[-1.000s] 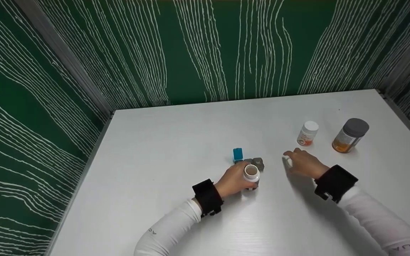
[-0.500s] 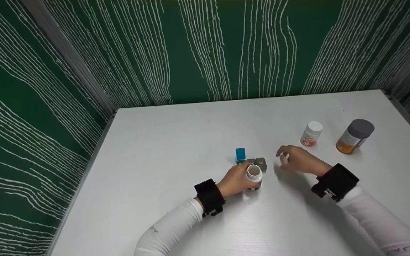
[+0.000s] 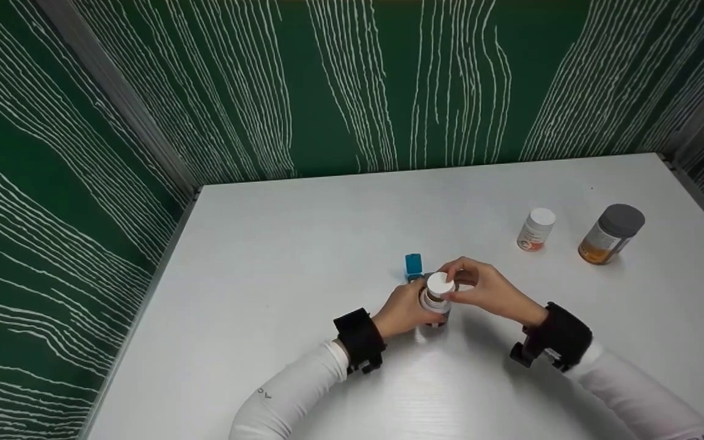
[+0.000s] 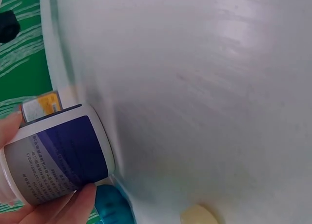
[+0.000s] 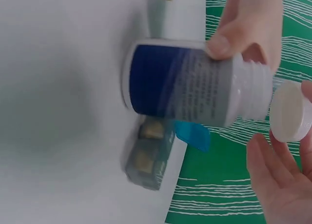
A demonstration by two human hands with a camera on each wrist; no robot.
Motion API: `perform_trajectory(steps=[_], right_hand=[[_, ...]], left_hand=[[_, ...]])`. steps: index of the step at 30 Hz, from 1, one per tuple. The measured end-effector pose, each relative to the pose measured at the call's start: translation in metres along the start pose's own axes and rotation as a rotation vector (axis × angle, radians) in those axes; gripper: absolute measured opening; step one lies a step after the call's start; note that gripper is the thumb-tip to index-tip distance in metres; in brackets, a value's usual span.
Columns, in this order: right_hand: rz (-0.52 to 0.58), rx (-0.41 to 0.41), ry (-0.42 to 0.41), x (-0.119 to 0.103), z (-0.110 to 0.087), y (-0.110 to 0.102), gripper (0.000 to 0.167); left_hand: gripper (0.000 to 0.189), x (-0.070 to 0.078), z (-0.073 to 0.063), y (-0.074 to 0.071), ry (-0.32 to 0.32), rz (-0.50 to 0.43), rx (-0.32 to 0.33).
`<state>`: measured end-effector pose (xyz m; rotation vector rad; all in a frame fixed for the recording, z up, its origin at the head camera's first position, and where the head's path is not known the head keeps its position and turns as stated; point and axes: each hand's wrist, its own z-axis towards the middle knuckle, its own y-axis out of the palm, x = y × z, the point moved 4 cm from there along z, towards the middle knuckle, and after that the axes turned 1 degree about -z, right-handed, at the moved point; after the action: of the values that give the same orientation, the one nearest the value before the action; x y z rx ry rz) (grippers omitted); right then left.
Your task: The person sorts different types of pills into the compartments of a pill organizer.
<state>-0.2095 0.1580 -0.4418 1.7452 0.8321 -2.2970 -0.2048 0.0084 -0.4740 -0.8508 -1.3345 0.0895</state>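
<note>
My left hand (image 3: 402, 310) grips an uncapped white bottle (image 5: 170, 85) with a blue and grey label, upright on the table. My right hand (image 3: 489, 292) pinches a white screw cap (image 5: 288, 112) by its rim, just over the bottle's mouth. A small gap shows between cap and threaded neck in the right wrist view. Behind the bottle is a pill organizer (image 5: 146, 158) with grey see-through compartments, pale pieces visible inside two of them. Its teal lid (image 3: 413, 264) stands raised at one end; the hands partly hide the organizer in the head view.
A small white bottle (image 3: 536, 230) with an orange label and a larger amber jar (image 3: 611, 234) with a grey lid stand at the back right. A pale round thing (image 4: 199, 215) appears at the left wrist view's lower edge. A green wall (image 3: 340, 85) borders the white table (image 3: 266, 256).
My right hand has moved left with the cap, from beside the organizer to over the bottle's mouth. The left hand and bottle have stayed put.
</note>
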Motion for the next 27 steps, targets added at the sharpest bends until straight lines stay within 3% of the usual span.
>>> perform_trajectory(steps=[4, 10, 15, 21, 27], right_hand=[[-0.055, -0.040, -0.019, 0.005, -0.002, 0.005, 0.029], [-0.227, -0.087, -0.104, 0.002, -0.001, 0.008, 0.045], [-0.297, -0.142, -0.130, -0.006, 0.003, 0.009, 0.042], [-0.364, -0.207, -0.154, -0.016, 0.007, 0.011, 0.039], [-0.479, -0.182, -0.159, -0.022, 0.007, 0.015, 0.041]], left_hand=[[0.052, -0.001, 0.000, 0.001, 0.011, -0.010, -0.003], [0.054, -0.001, -0.002, 0.000, -0.007, -0.031, -0.012], [0.056, -0.001, -0.003, -0.001, -0.022, -0.026, -0.016], [0.056, 0.000, -0.003, -0.001, 0.015, 0.000, -0.007], [0.053, -0.001, -0.004, -0.001, 0.014, -0.016, -0.010]])
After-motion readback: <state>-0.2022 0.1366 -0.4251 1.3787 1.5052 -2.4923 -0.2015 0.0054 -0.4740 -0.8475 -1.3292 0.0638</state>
